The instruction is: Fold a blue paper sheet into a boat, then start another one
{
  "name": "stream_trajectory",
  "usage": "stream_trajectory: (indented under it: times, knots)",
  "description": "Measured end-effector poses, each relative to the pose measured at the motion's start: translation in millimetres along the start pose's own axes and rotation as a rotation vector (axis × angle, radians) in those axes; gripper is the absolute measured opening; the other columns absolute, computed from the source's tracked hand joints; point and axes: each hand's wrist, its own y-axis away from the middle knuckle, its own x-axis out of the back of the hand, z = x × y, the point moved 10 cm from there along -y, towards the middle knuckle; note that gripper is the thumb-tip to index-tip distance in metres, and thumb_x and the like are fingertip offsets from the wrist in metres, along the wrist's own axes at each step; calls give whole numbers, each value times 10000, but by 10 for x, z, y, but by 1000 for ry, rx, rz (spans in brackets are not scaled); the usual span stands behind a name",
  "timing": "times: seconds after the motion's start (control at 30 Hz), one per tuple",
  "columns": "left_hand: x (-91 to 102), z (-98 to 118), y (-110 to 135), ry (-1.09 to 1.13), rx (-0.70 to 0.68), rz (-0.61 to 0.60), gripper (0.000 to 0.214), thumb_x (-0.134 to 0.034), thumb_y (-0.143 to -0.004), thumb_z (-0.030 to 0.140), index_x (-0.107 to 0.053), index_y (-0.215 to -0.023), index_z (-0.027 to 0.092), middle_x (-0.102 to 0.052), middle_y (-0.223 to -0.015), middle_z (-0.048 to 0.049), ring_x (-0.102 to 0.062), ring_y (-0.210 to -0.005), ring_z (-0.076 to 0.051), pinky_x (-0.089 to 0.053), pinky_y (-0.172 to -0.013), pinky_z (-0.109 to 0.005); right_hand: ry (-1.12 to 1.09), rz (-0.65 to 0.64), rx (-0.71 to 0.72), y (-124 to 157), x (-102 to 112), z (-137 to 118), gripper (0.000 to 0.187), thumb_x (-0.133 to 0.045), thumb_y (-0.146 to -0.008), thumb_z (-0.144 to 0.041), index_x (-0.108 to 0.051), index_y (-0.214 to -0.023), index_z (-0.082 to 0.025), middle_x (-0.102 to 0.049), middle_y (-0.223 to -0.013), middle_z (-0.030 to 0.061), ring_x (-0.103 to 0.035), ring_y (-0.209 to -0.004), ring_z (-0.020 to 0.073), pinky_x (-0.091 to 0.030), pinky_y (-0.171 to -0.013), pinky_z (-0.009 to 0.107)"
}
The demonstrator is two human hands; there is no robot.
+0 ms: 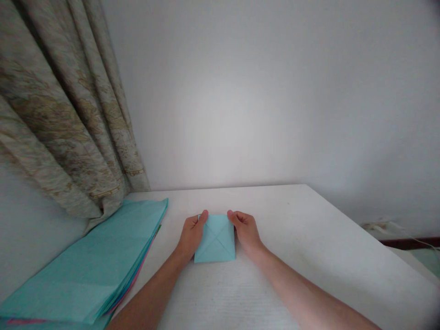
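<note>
A small folded square of light blue paper (216, 240) lies on the white table (309, 238), with diagonal creases crossing its face. My left hand (191, 236) pinches its upper left corner, thumb on top and fingers curled. My right hand (245, 230) pinches the upper right corner the same way. Both forearms reach in from the bottom of the view.
A stack of light blue paper sheets (96, 266) with pink and green edges lies on the table's left side. A patterned curtain (58, 105) hangs behind it. A plain wall stands close behind the table. A cable lies on the floor (405, 231) at right.
</note>
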Motion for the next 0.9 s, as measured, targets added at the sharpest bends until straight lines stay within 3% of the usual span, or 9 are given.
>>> stream_trajectory:
  times: [0.2, 0.37, 0.6, 0.8, 0.9]
  knots:
    - [-39, -24, 4, 27, 18, -33, 536, -537, -697, 655, -400, -494, 178, -367, -428, 47, -326, -409, -78, -241, -402, -209, -53, -57, -105, 8, -75, 97, 363, -760, -556, -437, -543, -573, -147, -478, -498, -34, -371, -457, 83, -263, -459, 236]
    - [-173, -79, 20, 14, 44, -161, 485, -651, -623, 603, -549, -542, 136, -493, -465, 8, -406, -418, -98, -303, -416, -220, -75, 40, -110, 2, 23, 103, 345, -741, -583, -435, -544, -570, -151, -505, -489, -29, -393, -438, 88, -282, -429, 229]
    - [-33, -123, -29, -15, 54, -49, 468, -645, -656, 572, -643, -661, 104, -572, -511, -19, -483, -430, -122, -335, -401, -219, -136, -205, -189, 99, -263, 103, 379, -796, -512, -357, -676, -800, -142, -685, -761, 67, -595, -626, 180, -476, -597, 302]
    - [-206, -46, 31, 84, 68, -220, 380, -744, -612, 406, -691, -800, 80, -687, -693, -81, -611, -590, -182, -475, -556, -274, -7, -109, -116, 43, -132, 100, 301, -724, -611, -410, -664, -688, -126, -651, -631, 42, -544, -528, 144, -417, -501, 253]
    - [-219, -41, 52, 128, 88, -224, 360, -746, -622, 365, -696, -842, 84, -710, -780, -106, -642, -664, -206, -503, -617, -298, -23, -136, -123, 48, -158, 92, 291, -733, -601, -382, -674, -724, -125, -662, -661, 47, -552, -546, 147, -427, -517, 257]
